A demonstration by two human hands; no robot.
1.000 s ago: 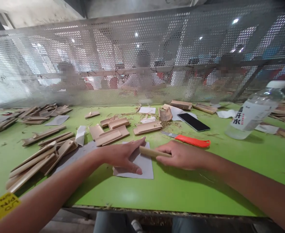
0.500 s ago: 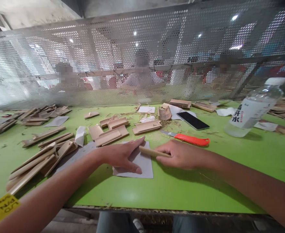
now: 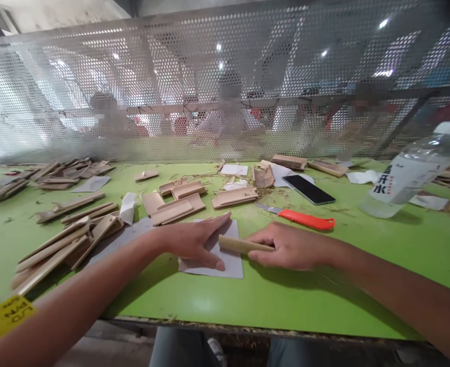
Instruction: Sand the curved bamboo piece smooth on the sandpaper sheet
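Observation:
My left hand lies flat, fingers spread, on a grey-white sheet at the table's front middle. Between the thumb and fingers of my right hand is a narrow tan bamboo piece, its far end over the sheet's right part. Just behind the hands rest several trough-shaped bamboo pieces. A knife with an orange handle lies behind my right hand, its blade pointing left.
A phone and a water bottle stand or lie at the right. Bamboo piles cover the left side. A perforated metal screen runs along the back, with people beyond it.
The bamboo piece in my right hand has tilted slightly, showing more of its broad side. My left hand stays on the sheet. The view has shifted slightly.

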